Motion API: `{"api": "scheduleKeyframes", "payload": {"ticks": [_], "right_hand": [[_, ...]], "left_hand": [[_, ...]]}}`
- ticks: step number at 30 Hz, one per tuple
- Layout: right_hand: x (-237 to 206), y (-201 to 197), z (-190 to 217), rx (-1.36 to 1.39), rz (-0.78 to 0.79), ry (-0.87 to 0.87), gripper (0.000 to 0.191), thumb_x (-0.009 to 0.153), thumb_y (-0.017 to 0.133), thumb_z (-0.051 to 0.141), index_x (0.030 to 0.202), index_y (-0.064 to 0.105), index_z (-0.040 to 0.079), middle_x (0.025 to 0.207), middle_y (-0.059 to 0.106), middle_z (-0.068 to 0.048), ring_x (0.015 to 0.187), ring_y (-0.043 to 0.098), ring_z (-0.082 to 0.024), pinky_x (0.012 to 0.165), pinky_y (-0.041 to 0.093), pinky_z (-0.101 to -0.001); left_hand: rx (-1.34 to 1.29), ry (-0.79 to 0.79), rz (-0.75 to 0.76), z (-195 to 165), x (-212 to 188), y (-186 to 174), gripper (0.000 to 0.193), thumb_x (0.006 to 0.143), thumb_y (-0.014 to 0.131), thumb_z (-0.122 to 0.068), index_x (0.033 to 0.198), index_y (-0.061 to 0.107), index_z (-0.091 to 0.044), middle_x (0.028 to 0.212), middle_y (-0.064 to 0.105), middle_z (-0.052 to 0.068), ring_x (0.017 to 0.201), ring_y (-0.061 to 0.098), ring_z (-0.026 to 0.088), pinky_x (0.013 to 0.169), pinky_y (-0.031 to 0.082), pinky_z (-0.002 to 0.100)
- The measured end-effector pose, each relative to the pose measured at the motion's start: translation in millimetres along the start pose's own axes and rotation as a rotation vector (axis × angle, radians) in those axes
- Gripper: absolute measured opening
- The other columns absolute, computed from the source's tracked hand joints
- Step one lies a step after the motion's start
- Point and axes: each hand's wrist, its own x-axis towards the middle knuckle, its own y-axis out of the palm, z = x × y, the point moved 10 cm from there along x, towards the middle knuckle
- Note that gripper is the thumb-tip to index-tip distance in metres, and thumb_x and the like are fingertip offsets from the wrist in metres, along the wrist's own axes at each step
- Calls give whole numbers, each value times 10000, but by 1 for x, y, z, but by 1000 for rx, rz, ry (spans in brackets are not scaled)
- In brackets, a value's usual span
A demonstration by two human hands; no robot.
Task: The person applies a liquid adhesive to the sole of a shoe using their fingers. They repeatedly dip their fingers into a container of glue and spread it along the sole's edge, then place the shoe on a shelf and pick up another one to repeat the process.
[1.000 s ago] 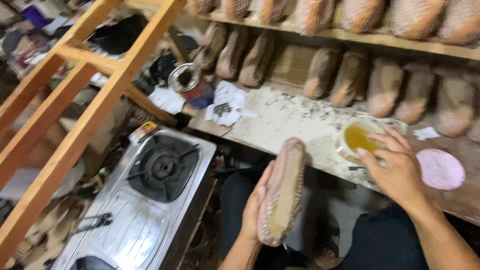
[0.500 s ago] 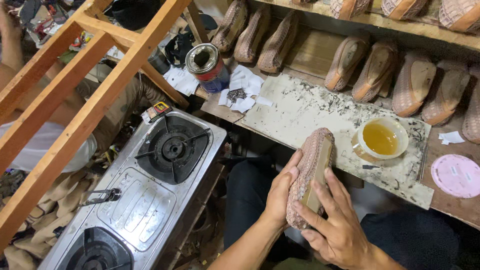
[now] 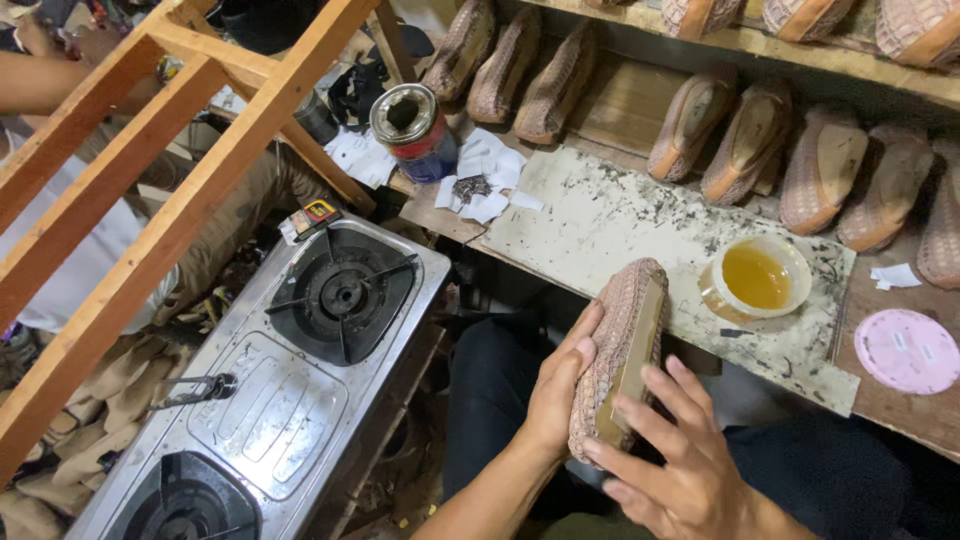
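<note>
While seated at the workbench [image 3: 600,215], both hands clasped on one woven shoe upper on its last [image 3: 618,355], sole side up, held over the lap just in front of the bench edge. Left hand [image 3: 560,390] wrapped around the near left flank, thumb along the rim, fingers curled underneath and out of sight. Right hand [image 3: 680,470] grasping from the lower right, fingertips [image 3: 655,378] spread over the pale tan insole board. Both grips closed on the shoe, not loose.

On the bench slab, stained and speckled dark: shallow white bowl of amber glue [image 3: 757,277], just beyond the toe of the held shoe, not touching it. Right of that, a pink round lid [image 3: 907,350] and a small paper scrap [image 3: 895,276]. Behind the slab, a row of similar lasted shoes [image 3: 755,140] leaning soles outward; more on the shelf above [image 3: 800,15].

At left end of bench: open metal can [image 3: 415,130], blue-sided, beside white paper pieces carrying a small heap of dark tacks [image 3: 471,187].

Left of the knees, a two-burner steel gas stove [image 3: 290,400], unlit. Bare wooden frame [image 3: 150,200] crossing diagonally above it. Another person's arm [image 3: 45,80] at upper left, well apart from the hands.
</note>
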Motion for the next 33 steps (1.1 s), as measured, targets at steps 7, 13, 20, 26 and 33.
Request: {"api": "scheduleKeyframes", "payload": {"ticks": [7, 13, 20, 26, 33], "right_hand": [[-12, -34, -59, -51, -39, 241, 239, 838, 685, 205, 1044, 791, 147, 1469, 535, -170, 1465, 391, -447, 1217, 315, -551], [-41, -88, -181, -388, -19, 562, 367, 863, 737, 327, 1117, 781, 67, 1548, 487, -220, 1461, 398, -453, 1187, 337, -568], [-65, -92, -237, -520, 188, 638, 458, 735, 797, 477, 948, 830, 72, 1611, 433, -186, 1491, 297, -510, 1114, 289, -665], [-70, -84, -212, -257, -25, 700, 343, 963, 664, 372, 953, 781, 50, 1474, 619, -64, 1522, 438, -350, 1269, 352, -467], [-37, -10, -55, 195, -100, 243, 453, 1027, 549, 399, 1284, 675, 49, 1645, 270, -232, 1539, 275, -424, 1267, 224, -536]], "left_hand": [[77, 86, 37, -8, -2, 6, 718, 1023, 471, -356, 1596, 279, 32, 1685, 302, 181, 1510, 375, 267, 1221, 319, 382], [37, 39, 13, -3, -3, 22, 735, 1009, 470, -340, 1614, 233, 3, 1666, 331, 171, 1489, 396, 282, 1196, 333, 386], [55, 70, 30, -9, -8, 31, 755, 1001, 476, -355, 1614, 219, 4, 1691, 284, 152, 1511, 369, 267, 1208, 323, 398], [120, 173, -9, -12, 1, 9, 734, 1019, 477, -383, 1587, 310, 50, 1721, 239, 154, 1557, 296, 258, 1249, 259, 389], [100, 183, 33, -1, 12, 13, 683, 1020, 480, -330, 1558, 340, 66, 1725, 224, 146, 1563, 284, 281, 1264, 259, 419]]}}
